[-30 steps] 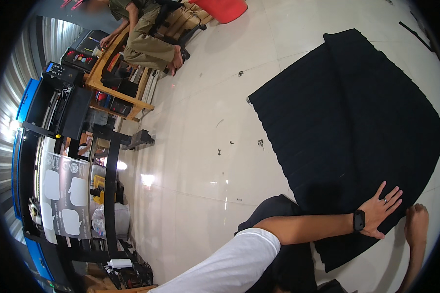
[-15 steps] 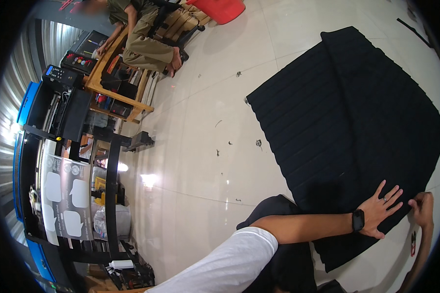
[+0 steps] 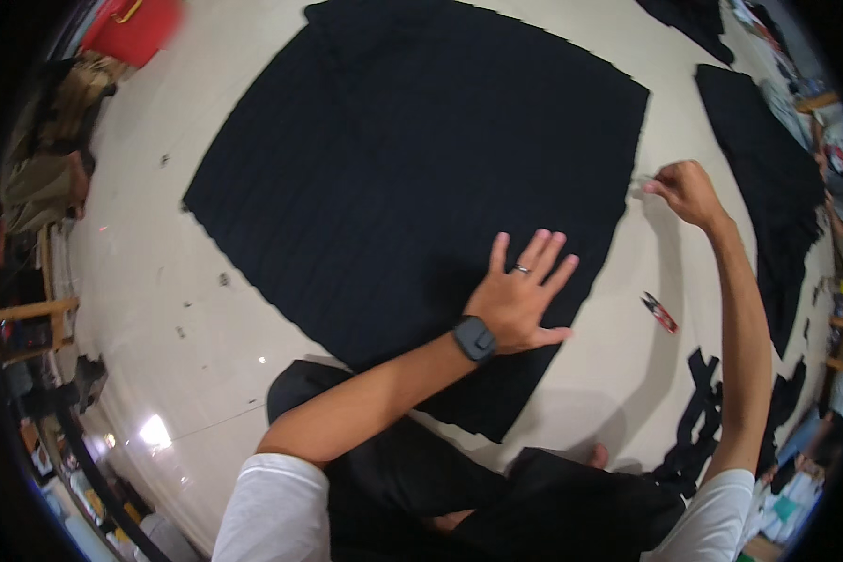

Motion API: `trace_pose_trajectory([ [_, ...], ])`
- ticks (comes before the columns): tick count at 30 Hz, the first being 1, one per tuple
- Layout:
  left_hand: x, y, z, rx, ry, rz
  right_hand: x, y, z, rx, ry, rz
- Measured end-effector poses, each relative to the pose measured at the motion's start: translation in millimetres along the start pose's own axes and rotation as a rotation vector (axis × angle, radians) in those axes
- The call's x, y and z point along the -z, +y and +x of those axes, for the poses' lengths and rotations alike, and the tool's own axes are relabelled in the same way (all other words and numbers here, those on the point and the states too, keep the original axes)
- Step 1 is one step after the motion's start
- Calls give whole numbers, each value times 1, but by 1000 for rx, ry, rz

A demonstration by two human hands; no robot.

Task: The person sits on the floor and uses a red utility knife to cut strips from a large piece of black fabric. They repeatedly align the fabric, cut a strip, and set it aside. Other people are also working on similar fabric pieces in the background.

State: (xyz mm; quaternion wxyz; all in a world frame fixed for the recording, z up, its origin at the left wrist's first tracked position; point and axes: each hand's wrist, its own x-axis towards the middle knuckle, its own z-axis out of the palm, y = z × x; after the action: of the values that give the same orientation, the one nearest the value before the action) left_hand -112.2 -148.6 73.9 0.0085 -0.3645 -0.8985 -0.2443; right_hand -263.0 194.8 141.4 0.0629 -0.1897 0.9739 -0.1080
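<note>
Left hand [image 3: 517, 304] lies spread wide on the large black ribbed cloth [image 3: 440, 169] on glossy pale floor [image 3: 206, 375]; rightward I see small red-handled snips [image 3: 662, 317], then the right hand [image 3: 686, 192] pinched narrow, contents unclear; far left, a red tub [image 3: 140, 33].
</note>
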Motion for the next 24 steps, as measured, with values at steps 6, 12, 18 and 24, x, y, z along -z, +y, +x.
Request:
trace_pose_trajectory([
  [6, 1, -1, 1, -17, -9, 7, 17, -42, -38, -299, -415, 124],
  [12, -3, -1, 1, -26, -21, 29, -9, -161, -58, -372, 68, 1697],
  [18, 6, -3, -18, -120, -126, 69, -34, -154, -56, 131, -66, 77],
  [24, 19, -11, -38, -218, -218, 19, -36, -144, -64, 177, -172, 119],
])
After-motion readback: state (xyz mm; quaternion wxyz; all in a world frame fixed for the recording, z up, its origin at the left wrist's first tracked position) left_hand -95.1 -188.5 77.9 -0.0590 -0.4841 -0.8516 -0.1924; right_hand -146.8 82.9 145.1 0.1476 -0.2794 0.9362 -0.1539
